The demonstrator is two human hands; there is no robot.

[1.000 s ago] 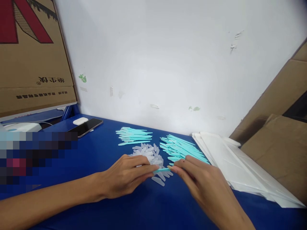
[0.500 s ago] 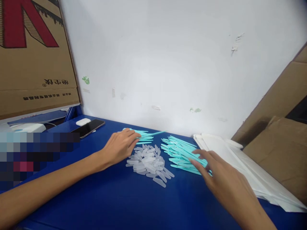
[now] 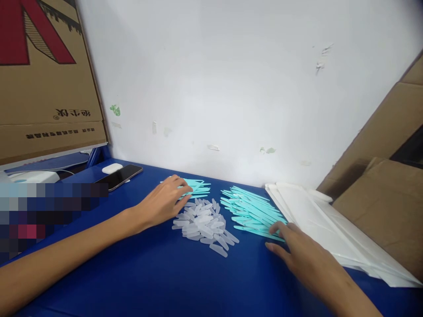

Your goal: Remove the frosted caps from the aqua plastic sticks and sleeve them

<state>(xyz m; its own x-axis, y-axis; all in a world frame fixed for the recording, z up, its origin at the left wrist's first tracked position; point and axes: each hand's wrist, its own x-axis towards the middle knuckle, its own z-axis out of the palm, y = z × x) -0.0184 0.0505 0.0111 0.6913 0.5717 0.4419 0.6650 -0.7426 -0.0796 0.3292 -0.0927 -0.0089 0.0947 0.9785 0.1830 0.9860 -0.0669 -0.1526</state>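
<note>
My left hand rests at a small pile of slim turquoise plastic sticks, its fingers apart and partly covering the pile's left end. Whether its fingertips touch the sticks is hard to tell. My right hand is at the near right end of a larger pile of turquoise sticks. Its thumb and index finger are spread, with nothing visible between them. Between the two piles lies a heap of small frosted, translucent blade-shaped plastic pieces.
A blue table carries everything. White flat bags or sheets lie at the right, by a brown cardboard box. A phone and a white case sit at the back left, near a printed carton. A white wall stands behind.
A turquoise stick that stuck out rightward from my left hand now lies on the small pile, and those fingers have loosened. My right hand has drawn nearer to me, toward the large pile's near end.
</note>
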